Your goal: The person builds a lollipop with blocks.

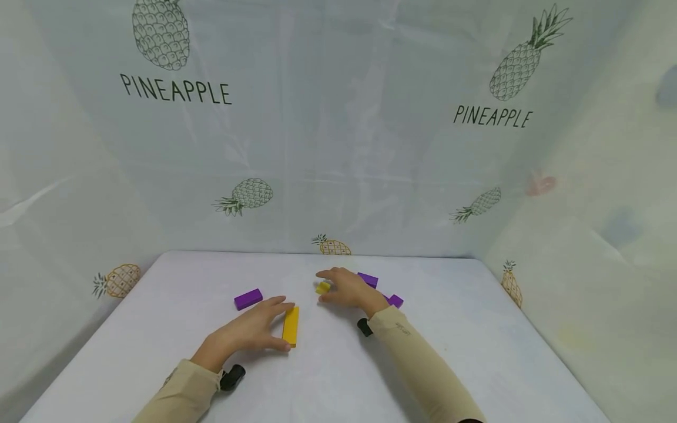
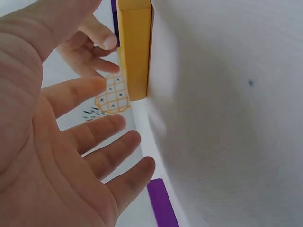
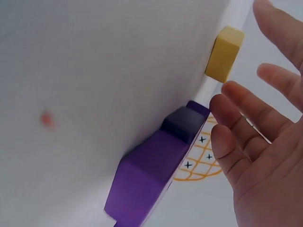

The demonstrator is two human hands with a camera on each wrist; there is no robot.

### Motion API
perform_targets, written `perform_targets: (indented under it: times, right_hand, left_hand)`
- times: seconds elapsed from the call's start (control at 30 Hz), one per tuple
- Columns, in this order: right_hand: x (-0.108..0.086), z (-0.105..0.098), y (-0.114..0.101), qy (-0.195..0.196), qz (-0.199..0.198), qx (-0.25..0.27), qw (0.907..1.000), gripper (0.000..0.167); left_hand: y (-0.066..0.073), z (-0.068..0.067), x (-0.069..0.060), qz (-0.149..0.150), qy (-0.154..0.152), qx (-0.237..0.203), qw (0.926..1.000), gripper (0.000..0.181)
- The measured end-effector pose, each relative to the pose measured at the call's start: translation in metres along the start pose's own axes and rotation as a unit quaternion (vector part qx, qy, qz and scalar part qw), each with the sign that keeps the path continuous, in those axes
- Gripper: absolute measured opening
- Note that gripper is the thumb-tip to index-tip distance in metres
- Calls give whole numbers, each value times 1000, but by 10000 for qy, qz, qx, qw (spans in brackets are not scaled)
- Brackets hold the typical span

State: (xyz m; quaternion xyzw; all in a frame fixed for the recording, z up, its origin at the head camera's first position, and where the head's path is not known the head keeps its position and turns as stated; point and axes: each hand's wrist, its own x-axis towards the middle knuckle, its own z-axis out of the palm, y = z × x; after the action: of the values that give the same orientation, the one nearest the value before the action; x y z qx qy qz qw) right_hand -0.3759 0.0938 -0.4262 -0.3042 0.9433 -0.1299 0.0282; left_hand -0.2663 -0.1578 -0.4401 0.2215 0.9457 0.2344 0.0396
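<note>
On the white table, a long orange-yellow block lies between the spread thumb and fingers of my left hand. The left wrist view shows this hand's fingers extended and apart from the block. Farther back, my right hand reaches around a small yellow block, thumb and fingers parted. In the right wrist view that small block stands free of the loosely bent fingers. Purple blocks lie beside the right hand, partly hidden by it in the head view.
A separate purple block rests left of the long block, behind the left hand. Purple blocks sit right of the right hand. Each wrist carries a black device. A pineapple-printed sheet hangs behind the table and at its sides.
</note>
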Motion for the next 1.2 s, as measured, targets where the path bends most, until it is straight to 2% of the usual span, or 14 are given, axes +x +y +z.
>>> perform_targets:
  times: [0.17,0.37,0.6,0.97,1.2]
  right_hand:
    - [7,6,-1,-94,-11,163,9998,57]
    - [8,5,-6,-174,96,322,9993,48]
    - [6,4,-9,-233,131,404,9988,37]
    - [3,5,-7,-392,244,685,9966,39]
    - [-1,5,-5,-326,41,726,9968,37]
  left_hand:
    - [-1,1,0,59,-52,-57,10000,83]
    - [-1,1,1,-22,-173,-86,9998,76]
    - [-1,1,1,35,-130,-85,9999,73]
    - [0,3,0,90,-36,31,9999,70]
    - [2,4,-2,133,-39,41,9999,69]
